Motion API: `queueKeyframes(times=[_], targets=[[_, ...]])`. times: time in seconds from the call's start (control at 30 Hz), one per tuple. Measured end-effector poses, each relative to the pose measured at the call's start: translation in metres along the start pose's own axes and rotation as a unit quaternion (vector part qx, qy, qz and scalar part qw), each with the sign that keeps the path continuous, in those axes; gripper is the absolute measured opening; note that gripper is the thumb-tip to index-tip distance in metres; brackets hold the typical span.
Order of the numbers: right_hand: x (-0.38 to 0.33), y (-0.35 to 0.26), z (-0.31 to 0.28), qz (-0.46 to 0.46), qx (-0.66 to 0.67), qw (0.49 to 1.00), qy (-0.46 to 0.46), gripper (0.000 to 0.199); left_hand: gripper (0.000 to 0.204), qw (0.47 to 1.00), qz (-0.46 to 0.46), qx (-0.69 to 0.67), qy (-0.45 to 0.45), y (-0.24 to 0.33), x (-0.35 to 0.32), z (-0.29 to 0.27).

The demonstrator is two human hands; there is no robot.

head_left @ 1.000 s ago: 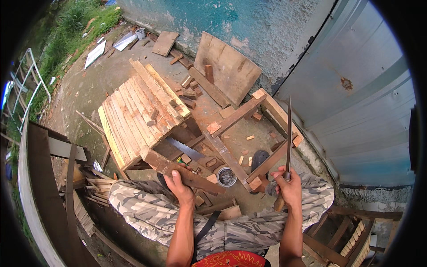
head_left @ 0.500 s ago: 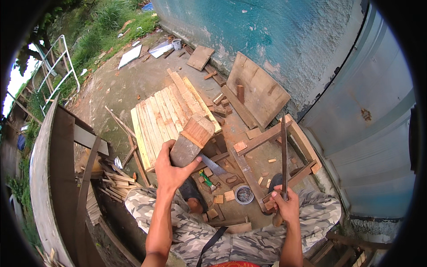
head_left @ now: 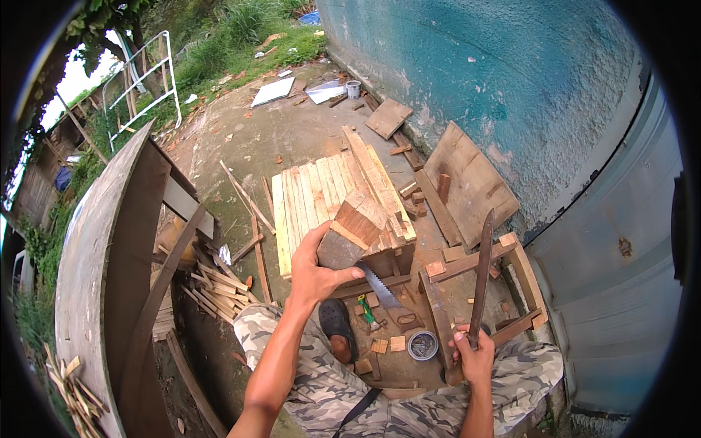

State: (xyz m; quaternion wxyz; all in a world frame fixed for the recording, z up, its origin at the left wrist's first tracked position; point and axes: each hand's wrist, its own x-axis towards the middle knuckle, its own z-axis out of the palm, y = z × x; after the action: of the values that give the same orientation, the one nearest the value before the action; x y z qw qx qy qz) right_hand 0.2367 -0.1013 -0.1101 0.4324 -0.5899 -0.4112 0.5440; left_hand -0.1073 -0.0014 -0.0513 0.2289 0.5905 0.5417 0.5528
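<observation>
My left hand [head_left: 312, 274] is closed round a chunky wooden block [head_left: 342, 250], grey on its near face and bare brown on top. The block is up in front of the near edge of a low slatted wooden platform [head_left: 310, 193]; whether it touches the platform I cannot tell. My right hand [head_left: 475, 356] grips a machete [head_left: 483, 274] with a long dark blade pointing up and away. Just beyond my left fingers a handsaw [head_left: 382, 288] slants down, its handle near the ground. A wooden frame [head_left: 467, 264] lies near the machete.
Beside my shoe [head_left: 336, 328] are a green-handled tool [head_left: 367, 310], small wood offcuts [head_left: 379, 346] and a round tub [head_left: 422, 345] of dark bits. A large board [head_left: 471, 182] leans near the blue wall [head_left: 475, 80]. Wood strips [head_left: 223, 288] lie by a tall panel [head_left: 95, 270] at left.
My view has turned left, so the scene sits further right and lower. The machete's tip now leans a little to the right. Both hands keep hold of the same things.
</observation>
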Motion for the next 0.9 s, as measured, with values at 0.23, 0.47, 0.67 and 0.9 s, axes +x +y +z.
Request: queueKeyframes(times=[0.23, 0.47, 0.67, 0.9], targets=[[0.001, -0.005, 0.016, -0.01, -0.013, 1.0, -0.021, 0.022, 0.079, 0.978, -0.182, -0.099, -0.03, -0.014, -0.003, -0.016], [0.003, -0.011, 0.025, 0.013, 0.025, 1.0, -0.01, 0.026, 0.084, 0.901, -0.347, -0.254, 0.051, -0.007, 0.015, -0.026], [0.007, -0.013, 0.028, 0.03, 0.069, 0.997, -0.016, 0.026, 0.081, 0.846, -0.402, -0.329, 0.118, -0.006, 0.037, -0.043], [0.005, -0.009, 0.025, 0.038, 0.068, 0.997, -0.02, 0.024, 0.086, 0.823, -0.398, -0.369, 0.168, -0.013, 0.033, -0.047]])
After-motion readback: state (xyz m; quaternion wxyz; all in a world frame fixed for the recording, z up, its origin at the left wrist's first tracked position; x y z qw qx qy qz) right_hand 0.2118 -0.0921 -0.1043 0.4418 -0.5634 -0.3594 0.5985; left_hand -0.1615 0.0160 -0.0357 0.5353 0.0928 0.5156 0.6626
